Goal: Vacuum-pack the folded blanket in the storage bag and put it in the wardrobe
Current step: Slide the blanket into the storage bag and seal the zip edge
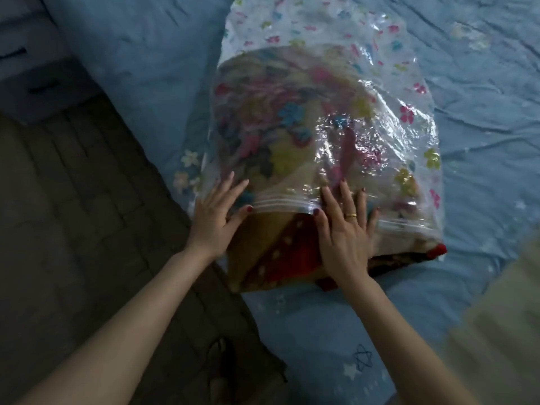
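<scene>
Both hands lie flat with fingers spread, gripping nothing: the left hand [217,210] presses the left end of the storage bag [350,118] mouth, the right hand [343,229] its middle. Between and beneath them the folded blanket [263,252] pokes out of the bag, which stretches away beyond the fingertips across a blue bed [482,112].

We see the bag [336,118] on the bed [482,141]; the blanket [271,252] lies partly inside it, its near end protruding; floor [73,214] left of the bed.
</scene>
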